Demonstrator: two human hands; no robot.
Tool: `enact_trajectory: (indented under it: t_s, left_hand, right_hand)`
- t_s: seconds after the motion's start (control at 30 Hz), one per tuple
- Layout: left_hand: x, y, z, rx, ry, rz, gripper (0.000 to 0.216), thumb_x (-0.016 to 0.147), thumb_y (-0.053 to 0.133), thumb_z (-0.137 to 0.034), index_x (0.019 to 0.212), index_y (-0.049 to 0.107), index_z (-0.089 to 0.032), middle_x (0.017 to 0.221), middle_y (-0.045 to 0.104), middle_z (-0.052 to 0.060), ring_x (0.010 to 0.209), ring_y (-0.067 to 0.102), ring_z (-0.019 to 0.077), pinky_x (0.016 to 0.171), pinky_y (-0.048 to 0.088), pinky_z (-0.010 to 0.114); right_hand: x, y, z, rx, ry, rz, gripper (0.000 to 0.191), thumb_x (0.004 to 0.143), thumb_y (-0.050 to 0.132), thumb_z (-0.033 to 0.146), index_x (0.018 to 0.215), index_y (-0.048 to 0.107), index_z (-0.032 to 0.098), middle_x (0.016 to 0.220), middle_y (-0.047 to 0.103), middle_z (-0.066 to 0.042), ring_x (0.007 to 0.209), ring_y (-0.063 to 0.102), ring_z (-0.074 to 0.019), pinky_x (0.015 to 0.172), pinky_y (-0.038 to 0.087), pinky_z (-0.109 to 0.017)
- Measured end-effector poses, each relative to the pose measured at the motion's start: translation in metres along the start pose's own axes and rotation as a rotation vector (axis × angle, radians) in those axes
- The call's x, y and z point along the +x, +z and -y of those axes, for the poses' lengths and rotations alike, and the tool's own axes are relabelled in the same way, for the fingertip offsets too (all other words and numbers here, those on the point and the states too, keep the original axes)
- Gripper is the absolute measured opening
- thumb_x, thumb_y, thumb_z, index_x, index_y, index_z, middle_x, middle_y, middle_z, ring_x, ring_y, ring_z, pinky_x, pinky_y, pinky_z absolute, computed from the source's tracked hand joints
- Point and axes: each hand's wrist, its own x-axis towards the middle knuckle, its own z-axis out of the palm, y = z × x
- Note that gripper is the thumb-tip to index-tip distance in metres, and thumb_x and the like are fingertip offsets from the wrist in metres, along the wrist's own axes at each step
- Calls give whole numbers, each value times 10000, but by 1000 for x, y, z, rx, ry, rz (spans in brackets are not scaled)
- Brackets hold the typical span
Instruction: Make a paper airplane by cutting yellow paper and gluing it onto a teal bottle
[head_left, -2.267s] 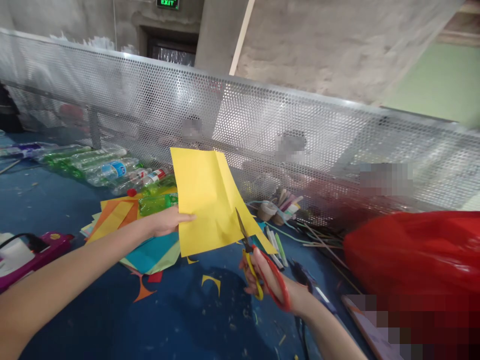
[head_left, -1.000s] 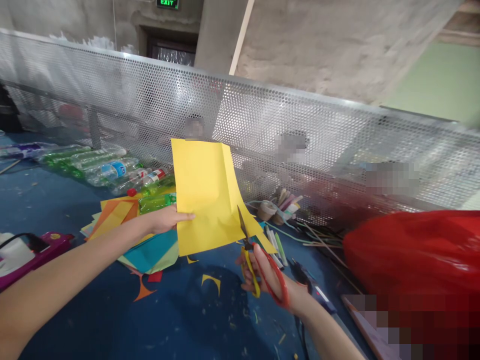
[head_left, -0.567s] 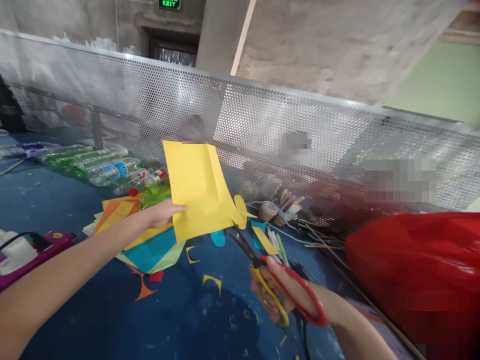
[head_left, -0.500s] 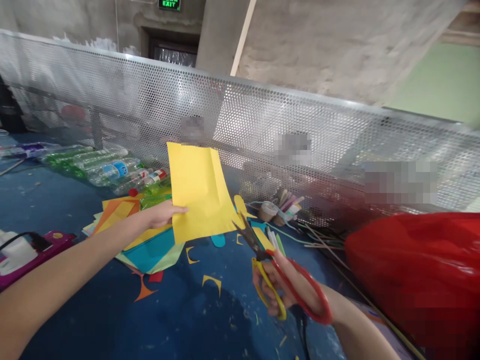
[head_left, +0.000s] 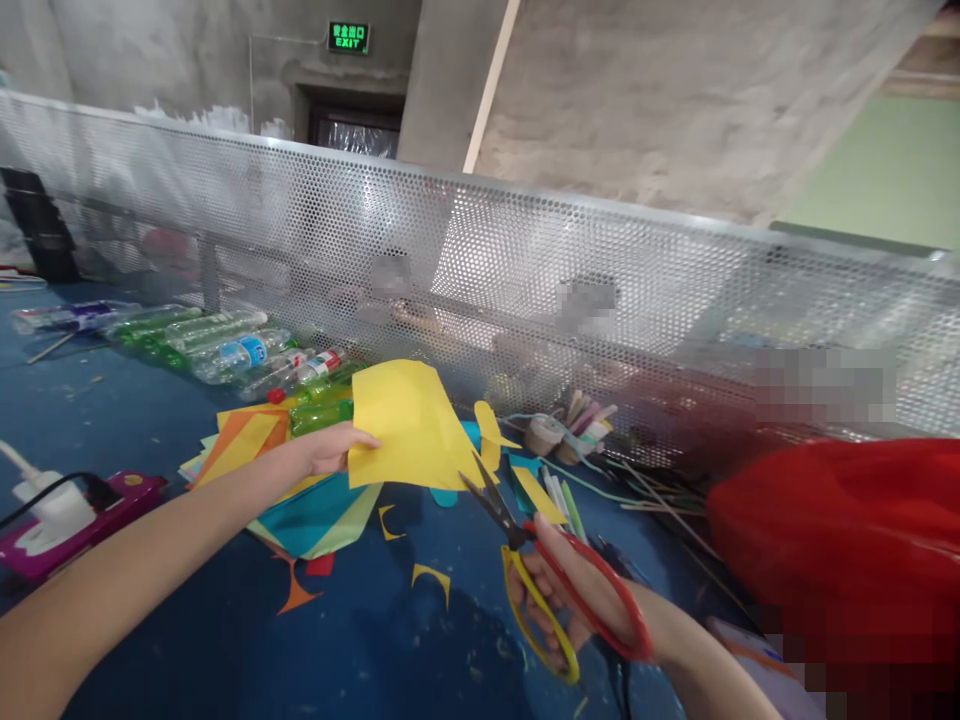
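Note:
My left hand pinches the left edge of a yellow paper sheet, thumb on top. The sheet is held in the air and bends away at its far edge. In my right hand are scissors with one red and one yellow handle loop. Their dark blades are parted, the tips right by the sheet's lower right corner; whether they touch it I cannot tell. Yellow paper scraps lie on the blue table below. A stack of coloured paper sits under my left forearm.
Several plastic bottles lie along the perforated metal screen. Behind it are blurred people. A purple power strip is at left. Cups with sticks and pens stand near the screen. A red bag bulges at right.
The yellow sheet has tipped flatter, its far edge dropping. My left hand has lowered slightly. The scissors stay near the sheet's corner with blades parted. The whole view has shifted a little.

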Motion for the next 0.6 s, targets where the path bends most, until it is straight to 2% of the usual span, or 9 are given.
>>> enact_trajectory:
  t_s: [0.17,0.33,0.6]
  left_hand:
    - [1,-4,-3,-4,29,72,197,698,657,-113,895,663,-115,859,715,83,835,644,213,826,471,336]
    - [-4,-2,-7,31,41,19,182,689,683,-149,871,676,-139,912,719,74,886,648,218,850,469,330]
    - [-5,-2,-7,8,22,-2,255,715,648,-221,963,675,-168,995,712,93,1011,624,264,875,475,357]
  right_hand:
    - [-1,-1,1,45,17,44,704,848,161,722,702,566,165,541,560,-16,461,582,-139,437,478,-236]
    - [-2,-3,-3,49,15,30,703,839,168,730,697,564,168,547,554,-16,440,548,-127,440,485,-240]
    - [-4,-3,-1,33,32,41,736,823,159,753,689,568,156,552,554,-22,450,570,-131,420,452,-217]
